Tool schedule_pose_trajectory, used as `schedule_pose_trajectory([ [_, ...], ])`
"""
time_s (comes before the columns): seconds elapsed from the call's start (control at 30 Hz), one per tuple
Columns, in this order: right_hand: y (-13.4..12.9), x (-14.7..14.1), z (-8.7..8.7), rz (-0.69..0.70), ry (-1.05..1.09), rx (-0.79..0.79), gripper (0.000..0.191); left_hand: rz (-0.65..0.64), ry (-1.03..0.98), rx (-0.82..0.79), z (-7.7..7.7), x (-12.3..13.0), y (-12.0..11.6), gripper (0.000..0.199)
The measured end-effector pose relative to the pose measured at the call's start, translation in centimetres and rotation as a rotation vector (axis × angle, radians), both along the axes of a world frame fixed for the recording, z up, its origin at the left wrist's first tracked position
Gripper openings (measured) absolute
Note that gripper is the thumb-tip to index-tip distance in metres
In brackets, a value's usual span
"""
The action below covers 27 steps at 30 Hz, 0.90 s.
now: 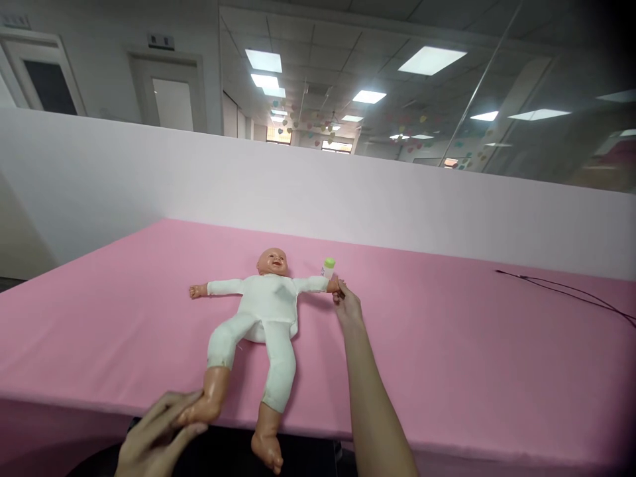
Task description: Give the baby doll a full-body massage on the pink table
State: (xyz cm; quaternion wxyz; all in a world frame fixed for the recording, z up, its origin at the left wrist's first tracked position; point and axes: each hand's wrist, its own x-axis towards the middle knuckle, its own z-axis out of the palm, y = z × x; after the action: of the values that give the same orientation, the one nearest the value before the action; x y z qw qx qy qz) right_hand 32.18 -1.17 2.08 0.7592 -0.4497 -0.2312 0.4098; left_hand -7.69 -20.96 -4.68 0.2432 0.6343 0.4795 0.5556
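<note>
A baby doll with a white cloth body and plastic head, hands and feet lies face up on the pink-covered table. Its arms stretch out to both sides, and its feet reach past the front edge. My left hand grips the doll's foot on the left, thumb below and fingers above. Over on the right, my right hand pinches the doll's small hand between thumb and fingers. Just behind that doll arm stands a small bottle with a light green cap, its lower part hidden by the arm.
A thin black cable lies on the table at the right. Behind the table runs a white partition, with glass above its right part. Something black shows below the front edge.
</note>
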Motion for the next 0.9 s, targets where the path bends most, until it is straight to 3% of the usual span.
schedule_pose_trajectory([
  [0.13,0.0,-3.1,0.7,0.096,-0.032,0.051,0.027,-0.125,-0.021,-0.101,4.5,-1.0,5.7,0.030],
  [0.27,-0.7,-6.5,0.6,0.284,-0.316,0.092,0.037,-0.327,-0.068,-0.213,8.2,1.0,12.5,0.037],
  [0.37,-1.5,-8.4,0.7,0.390,-0.539,0.097,0.045,-0.484,-0.141,-0.268,8.7,3.1,16.6,0.045],
  [0.47,-1.9,-9.5,0.9,0.420,-0.625,0.128,0.048,-0.542,-0.165,-0.295,8.3,4.2,18.4,0.049],
  [0.57,-1.5,-9.2,0.9,0.377,-0.586,0.136,0.046,-0.508,-0.125,-0.279,8.7,3.4,16.8,0.049],
  [0.7,0.2,-6.1,-0.3,0.020,-0.320,0.089,0.044,-0.395,0.034,-0.251,8.8,-0.4,11.3,0.033],
  [0.8,1.2,-2.7,-2.0,-0.291,-0.162,0.016,0.042,-0.371,0.092,-0.260,7.2,-4.1,7.5,0.032],
  [0.9,1.5,-0.3,-3.5,-0.413,-0.173,-0.116,0.036,-0.351,0.104,-0.326,5.0,-6.7,5.5,0.031],
])
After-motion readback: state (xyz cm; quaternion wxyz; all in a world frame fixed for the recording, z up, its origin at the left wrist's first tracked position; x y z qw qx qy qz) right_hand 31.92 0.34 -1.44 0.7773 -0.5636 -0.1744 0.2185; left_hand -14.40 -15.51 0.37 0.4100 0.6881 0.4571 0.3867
